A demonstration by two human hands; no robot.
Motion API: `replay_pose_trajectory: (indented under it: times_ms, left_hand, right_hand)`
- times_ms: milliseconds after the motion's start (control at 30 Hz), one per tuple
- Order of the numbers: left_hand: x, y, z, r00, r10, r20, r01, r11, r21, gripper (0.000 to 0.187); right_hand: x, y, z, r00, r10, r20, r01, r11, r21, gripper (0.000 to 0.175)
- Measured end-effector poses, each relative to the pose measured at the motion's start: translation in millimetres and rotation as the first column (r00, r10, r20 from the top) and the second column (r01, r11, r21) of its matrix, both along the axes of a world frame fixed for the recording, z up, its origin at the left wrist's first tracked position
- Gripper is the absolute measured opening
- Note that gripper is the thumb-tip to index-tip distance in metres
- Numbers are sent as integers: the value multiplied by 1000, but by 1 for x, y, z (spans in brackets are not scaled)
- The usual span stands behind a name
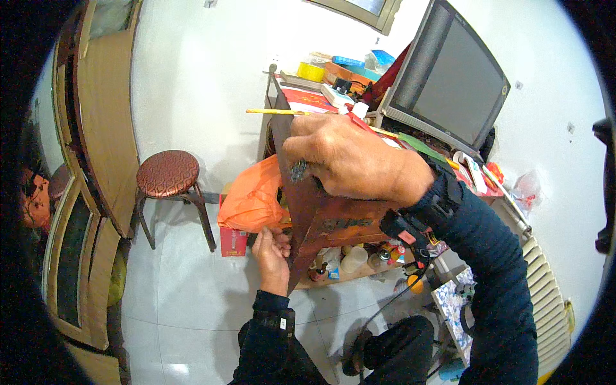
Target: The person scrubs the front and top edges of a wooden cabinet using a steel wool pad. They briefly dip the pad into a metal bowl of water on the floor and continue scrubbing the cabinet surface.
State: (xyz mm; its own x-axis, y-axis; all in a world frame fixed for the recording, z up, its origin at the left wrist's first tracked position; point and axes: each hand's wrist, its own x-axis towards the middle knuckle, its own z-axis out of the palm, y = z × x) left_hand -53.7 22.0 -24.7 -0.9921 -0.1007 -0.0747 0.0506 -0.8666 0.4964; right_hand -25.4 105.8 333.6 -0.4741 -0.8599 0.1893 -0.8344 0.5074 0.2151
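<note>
My right hand (346, 159) is a closed fist above the corner of a dark reddish-brown wooden desk (308, 216). Out of the fist's underside sticks a grey, bristly tuft (298, 170); the rest of it is hidden. A thin yellow stick (274, 111) shows past the knuckles, and I cannot tell whether the fist grips it. Lower down, my left hand (273, 255) is palm up with curled fingers beside the desk. Its thumb and fingertips meet the lower edge of an orange plastic bag (252, 199); whether they pinch it is unclear.
A round stool (167, 174) stands left, near a wooden cabinet (106, 120). Beneath the bag is a red box (234, 242). On the desk are a monitor (457, 77), a yellow tape roll (310, 72) and papers. Jars crowd a low shelf (332, 281). A cable (385, 305) hangs below my right wrist.
</note>
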Motion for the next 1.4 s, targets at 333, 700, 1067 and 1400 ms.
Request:
replay_pose_trajectory:
  times_ms: [333, 700, 1067, 1400]
  left_hand:
    - [4, -8, 1, 999, -33, -3, 33, 995, -96, 36]
    - [6, -3, 2, 999, -28, -19, 27, 998, -52, 27]
    - [9, -2, 5, 998, -31, 50, 33, 998, -53, 21]
    - [20, 3, 22, 991, 114, -76, -128, 969, -210, 19]
  right_hand:
    - [57, 117, -26, 984, -122, -133, 64, 925, -375, 38]
    - [66, 82, -41, 870, 108, -481, -231, 951, -205, 28]
    - [51, 74, -61, 802, 150, -579, -262, 958, -115, 32]
    - [54, 72, -75, 819, 70, -569, -229, 950, -212, 35]
